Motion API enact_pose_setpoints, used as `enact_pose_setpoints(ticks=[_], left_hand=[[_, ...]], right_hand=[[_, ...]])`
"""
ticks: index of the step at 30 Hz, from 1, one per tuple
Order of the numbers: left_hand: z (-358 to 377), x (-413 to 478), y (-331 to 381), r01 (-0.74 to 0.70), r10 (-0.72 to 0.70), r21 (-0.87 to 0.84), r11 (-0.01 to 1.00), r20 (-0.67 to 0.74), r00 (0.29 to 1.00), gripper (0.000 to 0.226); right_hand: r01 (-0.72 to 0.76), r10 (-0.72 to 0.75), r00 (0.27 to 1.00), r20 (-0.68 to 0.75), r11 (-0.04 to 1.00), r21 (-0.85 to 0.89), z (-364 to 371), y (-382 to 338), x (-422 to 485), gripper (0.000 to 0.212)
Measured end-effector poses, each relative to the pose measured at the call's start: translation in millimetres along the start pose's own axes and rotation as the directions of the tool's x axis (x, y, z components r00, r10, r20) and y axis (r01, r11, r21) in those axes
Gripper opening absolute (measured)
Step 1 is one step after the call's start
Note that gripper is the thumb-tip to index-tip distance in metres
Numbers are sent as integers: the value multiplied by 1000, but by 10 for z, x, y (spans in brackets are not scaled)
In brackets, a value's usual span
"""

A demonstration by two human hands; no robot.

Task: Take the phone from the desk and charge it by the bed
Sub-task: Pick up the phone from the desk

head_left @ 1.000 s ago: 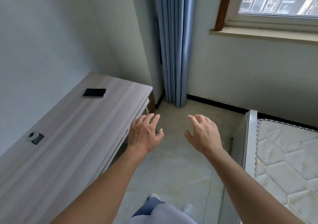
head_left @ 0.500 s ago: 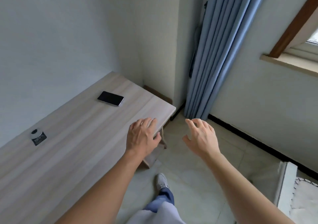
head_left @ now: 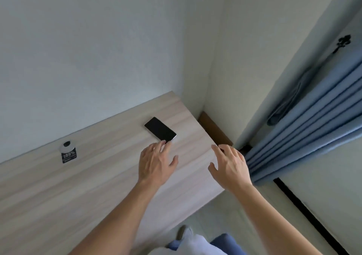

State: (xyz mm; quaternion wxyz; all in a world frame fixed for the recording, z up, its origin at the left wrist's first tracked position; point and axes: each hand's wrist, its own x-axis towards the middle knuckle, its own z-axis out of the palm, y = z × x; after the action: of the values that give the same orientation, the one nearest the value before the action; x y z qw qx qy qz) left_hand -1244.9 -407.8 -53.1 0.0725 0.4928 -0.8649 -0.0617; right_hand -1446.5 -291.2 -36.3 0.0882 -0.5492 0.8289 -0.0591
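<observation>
A black phone (head_left: 160, 129) lies flat, screen up, on the light wooden desk (head_left: 82, 188) near its far right corner. My left hand (head_left: 155, 162) hovers over the desk with fingers spread, its fingertips at the phone's near edge; I cannot tell if they touch it. My right hand (head_left: 230, 166) is open too, held above the desk's right edge, holding nothing. The bed is out of view.
A small round white object with a black tag (head_left: 67, 151) sits on the desk at the left, near the wall. Blue curtains (head_left: 313, 129) hang at the right. Tiled floor (head_left: 235, 215) and my legs show below the desk's edge.
The view has swung left toward the desk; the bed and window have left the frame. Both hands have moved forward over the desk, and my left hand has reached the phone's near edge.
</observation>
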Motion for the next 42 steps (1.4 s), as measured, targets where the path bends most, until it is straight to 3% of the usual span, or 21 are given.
enact_pose_setpoints(ticks=[9,20,24,29,35,39,42], left_hand=[[100,195,-547,321,-321,25,947,-27,947,53],[561,751,-505,588,-581,17,808,185,793,60],[877,1143,-429,722,-690,-83,686,239,683,65],[1179,1608,-312,882,-849,-245,402,262,460,81],[1419,1985,-274,919,-912,-285,273,226,341,82],[1468,2134,-256,937,-933,-235,259,189,306,90],[1461,2225,-233,941,-937,-283,188,234,258,91]], right_hand=[[173,-184,966,182,982,74,232,-227,1188,56],[325,-349,873,340,937,126,769,-243,2276,57],[413,-418,828,373,905,96,1100,-184,2526,60],[507,-492,796,352,860,56,1400,-122,2715,68],[585,-561,773,297,811,8,1671,24,2793,66],[600,-573,765,294,800,-2,1748,79,2794,67],[602,-575,764,292,798,-4,1758,84,2795,67]])
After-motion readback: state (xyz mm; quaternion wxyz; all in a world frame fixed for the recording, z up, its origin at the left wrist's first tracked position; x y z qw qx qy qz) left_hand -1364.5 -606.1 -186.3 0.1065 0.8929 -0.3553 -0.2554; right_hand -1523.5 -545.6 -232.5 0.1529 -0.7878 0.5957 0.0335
